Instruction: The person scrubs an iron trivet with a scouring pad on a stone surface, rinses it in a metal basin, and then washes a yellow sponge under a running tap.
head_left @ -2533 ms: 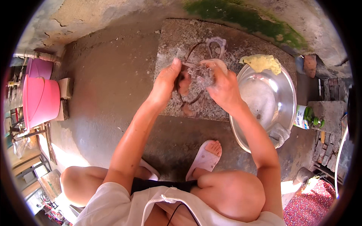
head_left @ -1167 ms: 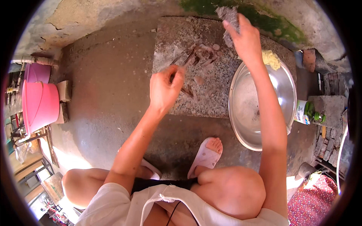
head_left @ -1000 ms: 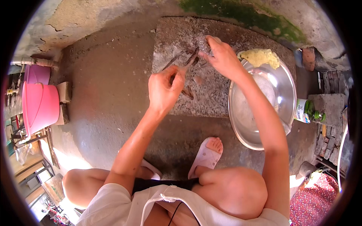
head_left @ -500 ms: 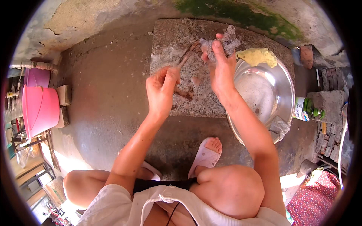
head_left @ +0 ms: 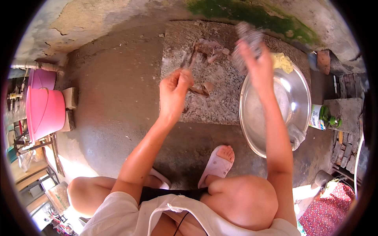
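My left hand (head_left: 175, 92) is closed around a thin brown implement with two narrow prongs (head_left: 193, 57); its exact kind is unclear. A brown curved piece (head_left: 200, 92) shows beside the fingers, over the stone slab (head_left: 214, 110). Raised above the slab's right part, my right hand (head_left: 258, 65) is blurred by motion. It grips a silvery, tangled wire scourer (head_left: 249, 35), also smeared. Below that forearm stands a round metal basin (head_left: 252, 135). A yellow sponge-like piece (head_left: 284, 63) rests on its far rim, and a grey mesh cloth (head_left: 297, 135) hangs over the near right rim.
A green and white bottle (head_left: 319, 116) lies right of the basin near stacked bricks (head_left: 346, 147). Pink (head_left: 47, 112) and purple (head_left: 43, 80) buckets are at left. A stained wall (head_left: 114, 19) borders the far side. My sandalled foot (head_left: 216, 165) is before the slab.
My right hand has moved right and away from the brown implement, carrying the scourer up toward the wall. The left hand keeps its grip, slightly farther right in the picture.
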The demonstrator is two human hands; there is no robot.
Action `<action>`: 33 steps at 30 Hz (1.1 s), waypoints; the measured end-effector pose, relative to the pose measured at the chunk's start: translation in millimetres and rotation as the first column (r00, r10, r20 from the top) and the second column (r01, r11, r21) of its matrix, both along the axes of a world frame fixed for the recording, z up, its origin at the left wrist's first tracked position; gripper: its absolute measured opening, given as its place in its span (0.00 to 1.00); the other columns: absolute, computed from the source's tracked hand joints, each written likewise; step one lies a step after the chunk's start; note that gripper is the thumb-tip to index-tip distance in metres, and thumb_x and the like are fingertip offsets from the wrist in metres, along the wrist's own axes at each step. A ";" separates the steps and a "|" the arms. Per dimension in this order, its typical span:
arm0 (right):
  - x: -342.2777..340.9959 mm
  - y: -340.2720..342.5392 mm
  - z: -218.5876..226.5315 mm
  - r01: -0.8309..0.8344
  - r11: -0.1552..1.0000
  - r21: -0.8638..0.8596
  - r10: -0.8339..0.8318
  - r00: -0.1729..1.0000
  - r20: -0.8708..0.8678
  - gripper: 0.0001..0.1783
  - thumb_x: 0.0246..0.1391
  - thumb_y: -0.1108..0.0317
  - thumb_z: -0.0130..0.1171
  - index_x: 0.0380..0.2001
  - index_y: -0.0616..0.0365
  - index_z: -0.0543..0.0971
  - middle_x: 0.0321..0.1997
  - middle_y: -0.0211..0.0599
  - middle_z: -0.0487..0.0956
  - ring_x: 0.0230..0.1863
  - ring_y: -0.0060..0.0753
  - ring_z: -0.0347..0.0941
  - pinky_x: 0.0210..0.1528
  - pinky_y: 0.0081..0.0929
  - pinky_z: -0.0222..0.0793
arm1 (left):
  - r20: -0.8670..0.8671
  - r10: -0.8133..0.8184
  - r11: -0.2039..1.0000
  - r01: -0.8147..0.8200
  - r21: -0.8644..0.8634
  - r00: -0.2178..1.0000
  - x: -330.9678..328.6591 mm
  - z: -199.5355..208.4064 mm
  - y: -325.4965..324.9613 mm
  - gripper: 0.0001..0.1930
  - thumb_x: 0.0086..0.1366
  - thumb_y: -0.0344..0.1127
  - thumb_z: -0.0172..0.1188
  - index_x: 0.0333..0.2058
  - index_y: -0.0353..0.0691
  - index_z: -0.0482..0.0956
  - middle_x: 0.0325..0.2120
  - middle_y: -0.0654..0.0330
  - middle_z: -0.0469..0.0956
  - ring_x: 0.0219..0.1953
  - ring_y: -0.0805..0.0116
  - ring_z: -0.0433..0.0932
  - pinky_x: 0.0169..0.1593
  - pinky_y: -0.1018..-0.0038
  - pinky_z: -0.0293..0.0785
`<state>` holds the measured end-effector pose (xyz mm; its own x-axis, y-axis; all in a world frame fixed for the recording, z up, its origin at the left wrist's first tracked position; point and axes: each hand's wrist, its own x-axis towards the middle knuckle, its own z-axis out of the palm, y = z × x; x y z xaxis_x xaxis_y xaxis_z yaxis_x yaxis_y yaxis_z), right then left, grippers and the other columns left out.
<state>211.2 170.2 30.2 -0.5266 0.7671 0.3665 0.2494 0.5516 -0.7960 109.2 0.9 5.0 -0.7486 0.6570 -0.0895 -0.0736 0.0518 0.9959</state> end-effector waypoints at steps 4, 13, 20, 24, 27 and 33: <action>-8.2 -26.2 -20.0 -0.303 0.305 -0.903 0.230 0.943 -0.239 0.23 0.52 0.46 0.49 0.41 0.52 0.73 0.40 0.33 0.76 0.36 0.27 0.72 0.37 0.30 0.68 | -0.140 0.000 1.000 0.003 0.020 0.990 11.4 -4.1 4.6 0.14 0.63 0.35 0.47 0.22 0.31 0.69 0.16 0.66 0.67 0.20 0.80 0.61 0.24 0.81 0.59; -41.4 -37.6 -22.1 -0.404 0.177 -0.897 -0.186 0.882 -0.434 0.16 0.50 0.50 0.53 0.37 0.46 0.70 0.33 0.28 0.74 0.36 0.24 0.67 0.37 0.35 0.63 | -0.366 -0.239 0.966 0.257 0.002 0.899 12.4 -26.2 4.0 0.13 0.62 0.37 0.49 0.25 0.33 0.72 0.14 0.60 0.67 0.17 0.72 0.68 0.22 0.76 0.63; -23.1 -70.3 -9.5 -0.229 0.397 -0.889 0.002 0.969 -0.249 0.17 0.53 0.49 0.51 0.33 0.51 0.72 0.33 0.27 0.70 0.34 0.23 0.64 0.38 0.31 0.61 | -0.323 -0.276 0.960 0.240 -0.146 0.905 9.1 -6.1 6.8 0.13 0.61 0.36 0.49 0.24 0.31 0.73 0.13 0.54 0.69 0.16 0.67 0.71 0.23 0.71 0.65; -18.6 -73.0 -24.4 -0.314 0.507 -0.803 -0.029 0.924 -0.381 0.25 0.52 0.49 0.53 0.11 0.56 0.69 0.08 0.19 0.58 0.11 0.15 0.52 0.13 0.20 0.46 | -0.348 -0.309 0.942 0.236 -0.237 0.885 6.0 -8.6 6.5 0.15 0.61 0.38 0.49 0.22 0.31 0.73 0.12 0.53 0.70 0.16 0.65 0.71 0.24 0.69 0.66; -12.4 -72.0 -22.0 -0.261 0.767 -0.586 0.232 0.965 -0.127 0.22 0.55 0.52 0.49 0.21 0.63 0.70 0.12 0.32 0.66 0.15 0.25 0.63 0.18 0.26 0.58 | -0.239 -0.217 0.974 0.194 -0.113 0.947 5.1 -13.0 3.1 0.17 0.61 0.39 0.49 0.21 0.31 0.73 0.12 0.56 0.70 0.16 0.68 0.68 0.24 0.70 0.66; 17.7 -45.6 -0.6 -0.254 0.967 0.028 0.224 0.898 0.378 0.21 0.53 0.55 0.51 0.33 0.69 0.69 0.31 0.51 0.73 0.25 0.45 0.70 0.26 0.35 0.66 | -0.287 -0.229 0.972 0.202 -0.122 0.930 -8.2 1.1 2.5 0.14 0.58 0.38 0.52 0.21 0.32 0.72 0.09 0.62 0.66 0.12 0.77 0.64 0.18 0.76 0.60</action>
<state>228.9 124.6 29.6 -0.7991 0.5790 0.1617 0.3703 0.6859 -0.6264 101.0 3.4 6.1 -0.5913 0.8050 0.0493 0.2476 0.1230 0.9610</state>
